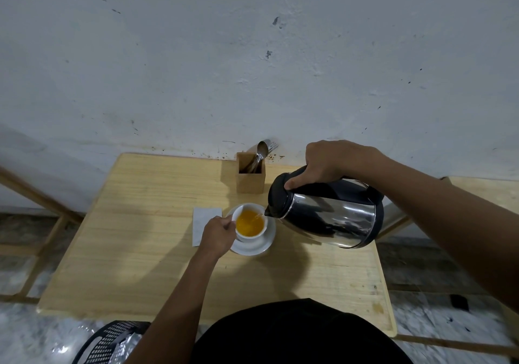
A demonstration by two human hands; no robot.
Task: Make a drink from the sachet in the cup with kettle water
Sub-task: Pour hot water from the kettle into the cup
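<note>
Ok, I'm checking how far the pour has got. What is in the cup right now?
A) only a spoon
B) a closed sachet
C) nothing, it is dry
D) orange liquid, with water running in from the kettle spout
D: the cup holds orange liquid, and a thin stream runs in from the tilted kettle held by the right hand.

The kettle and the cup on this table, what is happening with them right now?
A person is making a drink. The right hand tilts the steel kettle and pours water into the white cup, which stands on a saucer. The left hand steadies the cup at its side. The liquid inside is already orange. A white napkin lies beside it.
</note>
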